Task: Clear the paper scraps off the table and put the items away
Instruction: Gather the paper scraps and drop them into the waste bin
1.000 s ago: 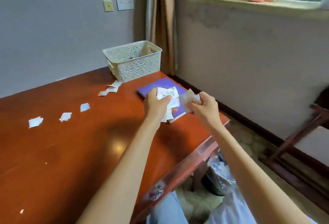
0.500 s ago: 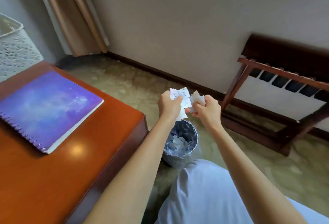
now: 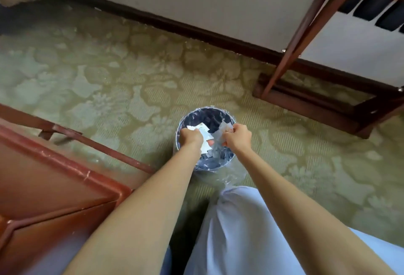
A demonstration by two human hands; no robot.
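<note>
Both hands, left hand [image 3: 192, 137] and right hand [image 3: 237, 138], pinch paper scraps [image 3: 206, 141] over the bin [image 3: 227, 119], table [image 3: 65, 187] at 8 o'clock.

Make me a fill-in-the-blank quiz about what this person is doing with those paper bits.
1. The left hand and right hand each hold white ___ scraps.
2. Both hands are over a round, bag-lined ___.
3. It stands on a flowered green ___.
4. The red-brown table lies on the person's ___ side.
Missing: paper; bin; carpet; left.
</note>
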